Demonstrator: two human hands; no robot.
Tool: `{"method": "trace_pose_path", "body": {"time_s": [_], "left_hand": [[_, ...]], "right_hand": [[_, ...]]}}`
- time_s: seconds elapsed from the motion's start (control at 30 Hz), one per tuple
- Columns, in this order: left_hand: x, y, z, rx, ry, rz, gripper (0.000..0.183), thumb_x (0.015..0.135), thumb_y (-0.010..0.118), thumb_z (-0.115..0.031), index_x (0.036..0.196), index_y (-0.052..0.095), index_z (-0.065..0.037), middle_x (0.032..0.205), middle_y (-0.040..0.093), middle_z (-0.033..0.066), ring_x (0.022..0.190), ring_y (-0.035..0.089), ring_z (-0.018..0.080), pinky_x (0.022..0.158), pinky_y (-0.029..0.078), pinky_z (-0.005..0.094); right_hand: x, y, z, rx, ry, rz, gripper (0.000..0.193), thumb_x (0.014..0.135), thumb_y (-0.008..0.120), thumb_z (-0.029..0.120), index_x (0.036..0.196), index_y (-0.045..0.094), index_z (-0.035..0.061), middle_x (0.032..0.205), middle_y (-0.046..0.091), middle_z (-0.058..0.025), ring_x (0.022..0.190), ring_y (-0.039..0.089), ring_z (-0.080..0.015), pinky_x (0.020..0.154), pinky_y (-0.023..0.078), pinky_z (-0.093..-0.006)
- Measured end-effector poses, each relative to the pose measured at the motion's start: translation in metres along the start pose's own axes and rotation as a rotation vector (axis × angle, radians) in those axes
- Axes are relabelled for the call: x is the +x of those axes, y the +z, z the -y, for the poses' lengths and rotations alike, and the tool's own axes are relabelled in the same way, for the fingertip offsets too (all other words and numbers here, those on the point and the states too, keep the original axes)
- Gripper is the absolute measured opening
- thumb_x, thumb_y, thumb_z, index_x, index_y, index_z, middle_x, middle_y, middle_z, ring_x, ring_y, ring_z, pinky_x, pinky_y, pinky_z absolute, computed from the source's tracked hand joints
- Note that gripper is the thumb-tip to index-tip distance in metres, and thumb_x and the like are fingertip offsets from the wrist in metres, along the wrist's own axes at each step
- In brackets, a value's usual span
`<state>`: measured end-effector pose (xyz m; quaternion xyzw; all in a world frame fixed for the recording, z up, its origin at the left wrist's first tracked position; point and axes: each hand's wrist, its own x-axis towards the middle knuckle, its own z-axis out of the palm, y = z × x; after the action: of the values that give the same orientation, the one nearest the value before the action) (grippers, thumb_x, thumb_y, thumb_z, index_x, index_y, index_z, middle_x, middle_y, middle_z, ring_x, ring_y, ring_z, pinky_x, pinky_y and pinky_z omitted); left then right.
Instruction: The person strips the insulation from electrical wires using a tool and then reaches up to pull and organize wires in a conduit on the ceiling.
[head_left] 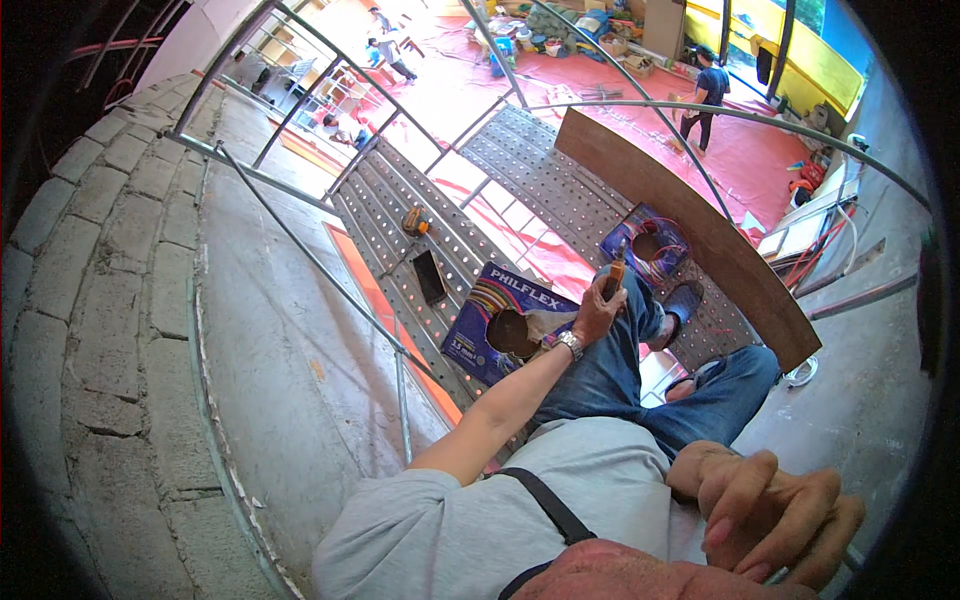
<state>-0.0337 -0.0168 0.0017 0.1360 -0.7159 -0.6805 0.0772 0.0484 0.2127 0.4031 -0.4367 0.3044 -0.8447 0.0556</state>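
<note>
A slim tool [614, 272] with an orange-yellow handle (its exact kind is too small to tell) sits gripped in the left hand [598, 314], its narrow dark end jutting out beyond the hand's far side.

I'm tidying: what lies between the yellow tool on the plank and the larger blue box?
A dark phone on the metal plank, in the head view.
</note>
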Motion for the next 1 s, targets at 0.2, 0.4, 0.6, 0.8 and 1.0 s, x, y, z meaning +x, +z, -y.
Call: {"method": "trace_pose_path", "body": {"time_s": [0.2, 0.4, 0.6, 0.8, 1.0], "left_hand": [[0.001, -0.005, 0.008, -0.061, -0.012, 0.03, 0.014, 0.096, 0.065, -0.018, 0.096, 0.057, -0.006, 0.073, 0.06, -0.0004, 0.063, 0.055, 0.0071, 0.058, 0.046, 0.0238], [0.0, 0.001, -0.006, -0.03, 0.006, 0.027, 0.016, 0.095, 0.065, -0.021, 0.095, 0.057, -0.007, 0.073, 0.061, -0.0004, 0.063, 0.056, 0.0069, 0.058, 0.046, 0.0234], [0.0, 0.001, -0.004, -0.041, -0.014, 0.022, 0.015, 0.095, 0.065, -0.02, 0.096, 0.058, -0.007, 0.072, 0.061, -0.0008, 0.062, 0.056, 0.0067, 0.057, 0.046, 0.0232], [0.001, 0.001, -0.001, -0.035, -0.003, 0.03, 0.014, 0.096, 0.064, -0.019, 0.098, 0.058, -0.007, 0.072, 0.06, -0.0009, 0.062, 0.056, 0.0068, 0.057, 0.046, 0.0232], [0.002, 0.0, 0.002, -0.005, -0.026, 0.024, 0.015, 0.096, 0.064, -0.018, 0.1, 0.058, -0.005, 0.073, 0.061, -0.0002, 0.063, 0.057, 0.0071, 0.058, 0.047, 0.0235]], "right_hand": [[0.001, 0.007, -0.008, -0.013, -0.133, -0.049, 0.023, 0.083, 0.073, 0.015, 0.094, 0.057, 0.026, 0.096, 0.052, 0.0057, 0.099, 0.05, -0.0115, 0.084, 0.041, -0.0422], [-0.044, -0.003, 0.002, -0.141, -0.283, -0.401, 0.021, 0.084, 0.076, 0.018, 0.1, 0.062, 0.0211, 0.098, 0.052, 0.0044, 0.095, 0.053, -0.0152, 0.081, 0.043, -0.0369], [-0.037, 0.032, 0.025, -0.101, 0.248, -0.505, 0.018, 0.087, 0.066, 0.017, 0.092, 0.057, 0.0319, 0.09, 0.047, 0.0109, 0.088, 0.046, -0.0146, 0.082, 0.035, -0.0488], [-0.042, 0.01, 0.022, -0.094, 0.14, -0.284, 0.017, 0.082, 0.069, 0.025, 0.089, 0.058, 0.0357, 0.093, 0.053, 0.0142, 0.094, 0.049, -0.0225, 0.074, 0.033, -0.0547], [-0.034, 0.015, 0.017, 0.036, 0.118, -0.333, 0.012, 0.083, 0.068, 0.027, 0.088, 0.06, 0.0344, 0.095, 0.057, 0.0127, 0.095, 0.05, -0.0222, 0.075, 0.032, -0.0521]]}}
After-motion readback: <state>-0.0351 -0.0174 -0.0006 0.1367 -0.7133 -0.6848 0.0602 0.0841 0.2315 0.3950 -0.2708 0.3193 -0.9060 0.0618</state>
